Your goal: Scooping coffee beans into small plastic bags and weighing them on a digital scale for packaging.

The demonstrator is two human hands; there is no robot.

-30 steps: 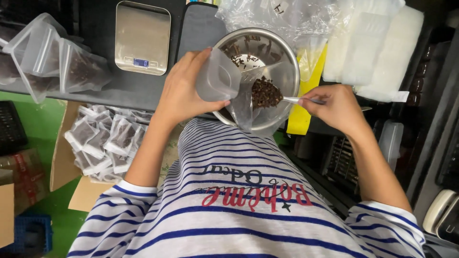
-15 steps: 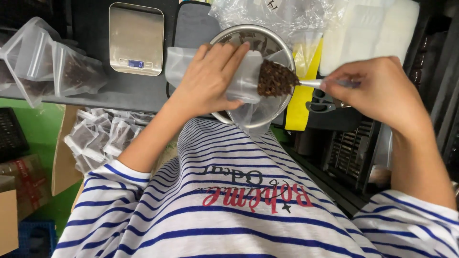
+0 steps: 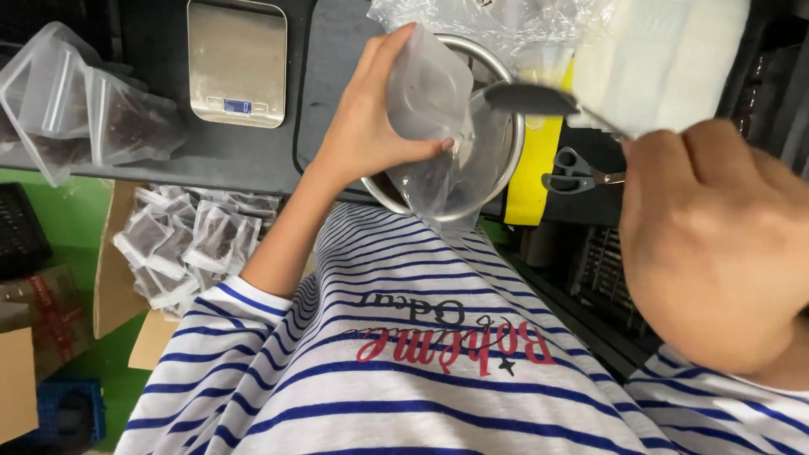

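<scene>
One clear pouch [image 3: 428,118] sits in your left hand [image 3: 366,126], fingers wrapped around it, over the metal bowl [image 3: 497,160]. It holds some dark material at its bottom; filling appears under way. Its long axis runs far to near, mouth far. Your right hand [image 3: 716,253], fingers closed, grips the spoon [image 3: 531,99], bowl end pointing left. Farther left lies the scale [image 3: 238,63]; finished packets [image 3: 190,240] fill the near-left box.

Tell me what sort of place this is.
Probably a small packing station for a dry, dark loose product. A digital scale sits on the dark bench, the left hand holds a clear pouch over a metal bowl, and a cardboard box of filled pouches stands below.
</scene>
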